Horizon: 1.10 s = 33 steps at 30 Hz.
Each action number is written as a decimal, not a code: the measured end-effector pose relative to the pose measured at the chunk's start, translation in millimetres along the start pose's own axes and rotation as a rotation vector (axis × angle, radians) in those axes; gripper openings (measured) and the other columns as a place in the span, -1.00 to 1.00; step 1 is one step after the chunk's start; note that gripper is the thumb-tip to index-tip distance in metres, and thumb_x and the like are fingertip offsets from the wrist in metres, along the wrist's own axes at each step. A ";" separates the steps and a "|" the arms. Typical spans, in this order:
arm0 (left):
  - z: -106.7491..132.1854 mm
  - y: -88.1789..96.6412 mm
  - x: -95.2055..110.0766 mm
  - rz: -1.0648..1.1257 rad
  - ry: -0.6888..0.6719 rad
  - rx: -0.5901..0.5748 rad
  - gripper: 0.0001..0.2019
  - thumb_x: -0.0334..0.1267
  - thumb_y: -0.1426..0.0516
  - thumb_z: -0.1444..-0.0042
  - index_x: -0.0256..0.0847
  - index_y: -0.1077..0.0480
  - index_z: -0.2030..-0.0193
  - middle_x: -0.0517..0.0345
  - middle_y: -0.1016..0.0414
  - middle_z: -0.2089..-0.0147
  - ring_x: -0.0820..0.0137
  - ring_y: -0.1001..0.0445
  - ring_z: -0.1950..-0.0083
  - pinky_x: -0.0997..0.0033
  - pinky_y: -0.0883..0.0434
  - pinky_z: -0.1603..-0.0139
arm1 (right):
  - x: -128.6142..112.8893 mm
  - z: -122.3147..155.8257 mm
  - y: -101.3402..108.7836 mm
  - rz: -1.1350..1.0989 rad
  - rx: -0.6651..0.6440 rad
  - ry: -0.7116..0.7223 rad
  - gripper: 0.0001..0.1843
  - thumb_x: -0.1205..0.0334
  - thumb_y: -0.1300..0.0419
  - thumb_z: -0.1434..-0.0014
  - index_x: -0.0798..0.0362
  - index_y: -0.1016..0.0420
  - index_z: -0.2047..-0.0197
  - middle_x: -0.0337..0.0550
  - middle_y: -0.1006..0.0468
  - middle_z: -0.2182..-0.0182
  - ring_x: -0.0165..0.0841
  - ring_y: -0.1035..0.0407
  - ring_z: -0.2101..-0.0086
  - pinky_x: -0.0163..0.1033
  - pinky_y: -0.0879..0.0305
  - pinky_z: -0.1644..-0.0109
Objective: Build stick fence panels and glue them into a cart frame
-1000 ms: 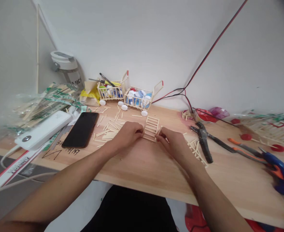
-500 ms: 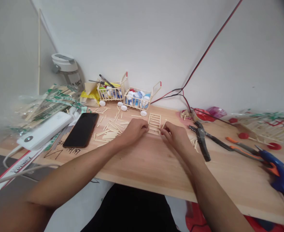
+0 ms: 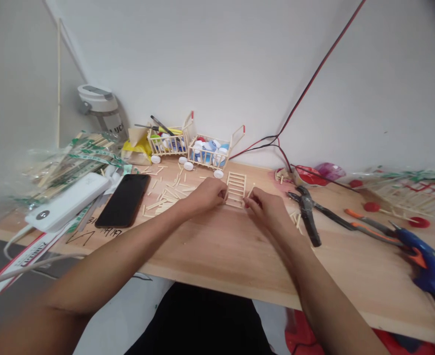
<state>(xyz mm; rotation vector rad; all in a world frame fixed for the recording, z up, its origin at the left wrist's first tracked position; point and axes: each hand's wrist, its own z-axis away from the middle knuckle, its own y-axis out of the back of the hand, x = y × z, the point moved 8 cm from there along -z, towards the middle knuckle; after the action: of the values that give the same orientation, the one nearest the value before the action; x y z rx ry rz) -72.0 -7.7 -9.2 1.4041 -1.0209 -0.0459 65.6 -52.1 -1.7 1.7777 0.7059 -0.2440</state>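
A small ladder-like frame of thin wooden sticks lies flat on the table between my two hands. My left hand is closed at its left rail, the fingertips pinched on the near left part. My right hand has thumb and forefinger pinched just beside the right rail, with a short wooden stick showing at the fingers. Loose cut sticks lie scattered left of my left hand, partly behind the forearm.
Two stick-built carts with bottle caps stand by the wall. A phone and power bank lie left, near bagged sticks. Cutting pliers, orange-handled pliers and a blue glue gun lie right.
The view has shifted slightly. Both hands stay at the stick frame with almost the same pinch; the left forearm now covers more of the loose sticks.
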 end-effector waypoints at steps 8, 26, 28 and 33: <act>6.8 3.8 2.9 0.083 -0.026 0.049 -0.87 -0.54 -0.13 0.10 -0.31 -0.49 0.50 0.22 -0.42 0.54 0.48 -0.33 0.45 0.49 -0.16 0.39 | -0.9 2.0 0.2 -0.019 -0.005 -0.033 -0.80 0.18 -0.09 -0.16 0.01 -0.32 0.48 -0.21 -0.46 0.56 -0.36 -0.32 0.49 -0.31 -0.10 0.37; 15.7 5.2 9.3 0.158 -0.135 0.116 -0.85 -0.59 -0.10 0.06 -0.30 -0.37 0.51 0.22 -0.37 0.46 0.47 -0.32 0.37 0.48 -0.20 0.30 | -0.9 1.1 0.6 0.000 -0.010 -0.036 -0.80 0.18 -0.08 -0.16 0.00 -0.32 0.48 -0.21 -0.47 0.55 -0.36 -0.32 0.49 -0.31 -0.11 0.38; 16.2 5.4 10.0 0.151 -0.135 0.122 -0.85 -0.59 -0.10 0.05 -0.30 -0.37 0.50 0.22 -0.37 0.45 0.47 -0.32 0.36 0.48 -0.20 0.30 | -1.6 1.1 0.7 0.004 -0.009 -0.030 -0.81 0.19 -0.08 -0.16 0.00 -0.31 0.48 -0.22 -0.47 0.56 -0.37 -0.32 0.50 -0.31 -0.11 0.38; 17.0 4.9 11.1 0.131 -0.134 0.120 -0.84 -0.60 -0.09 0.04 -0.30 -0.37 0.49 0.21 -0.36 0.44 0.46 -0.32 0.35 0.47 -0.20 0.29 | -1.8 1.4 -0.5 0.000 -0.008 -0.025 -0.81 0.20 -0.09 -0.17 0.00 -0.31 0.48 -0.22 -0.46 0.56 -0.37 -0.32 0.50 -0.32 -0.10 0.38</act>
<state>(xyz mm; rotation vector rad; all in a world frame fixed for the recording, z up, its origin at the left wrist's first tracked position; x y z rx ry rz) -78.3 -26.2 -1.9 1.4546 -1.2425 0.0183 64.2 -53.9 -1.6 1.7638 0.6883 -0.2630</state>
